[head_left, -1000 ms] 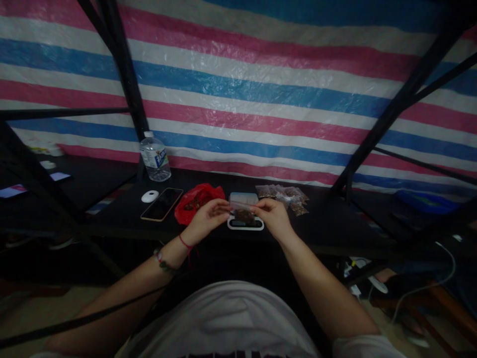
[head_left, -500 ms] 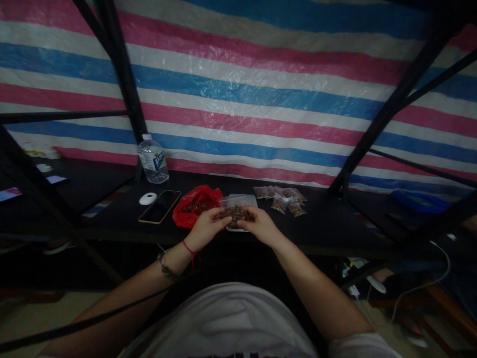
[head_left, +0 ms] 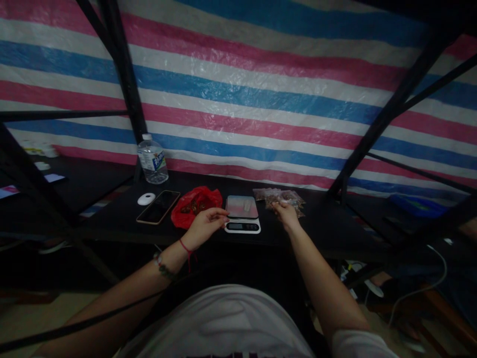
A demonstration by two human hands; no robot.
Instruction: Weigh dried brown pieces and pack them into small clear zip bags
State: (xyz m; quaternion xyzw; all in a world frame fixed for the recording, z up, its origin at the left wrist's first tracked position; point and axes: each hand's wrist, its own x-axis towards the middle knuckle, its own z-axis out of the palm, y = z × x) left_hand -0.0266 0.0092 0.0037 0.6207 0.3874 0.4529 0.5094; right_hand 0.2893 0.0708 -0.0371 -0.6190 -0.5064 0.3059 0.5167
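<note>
A white kitchen scale (head_left: 243, 227) with a reflective weighing plate sits in front of me on the black table. My left hand (head_left: 205, 223) is open at the scale's left side, fingers stretched toward the plate with nothing in them. To the left, an opened red plastic bag (head_left: 179, 208) holds small brown pieces. At the right, my right hand (head_left: 287, 215) is closed on a small clear plastic bag of brown pieces, partly hidden by the fingers. It is down at a pile of similar filled bags (head_left: 264, 194).
Left of the red bag lie a smartphone (head_left: 158, 207) and a white round object (head_left: 146, 199). A clear water bottle (head_left: 152, 160) stands behind them. Black metal posts (head_left: 124, 74) flank the table, and a striped plastic sheet (head_left: 238, 99) hangs behind it.
My right hand has carried the filled bag from above the scale to the pile at the right. My left hand has let go of it, and the scale is uncovered.
</note>
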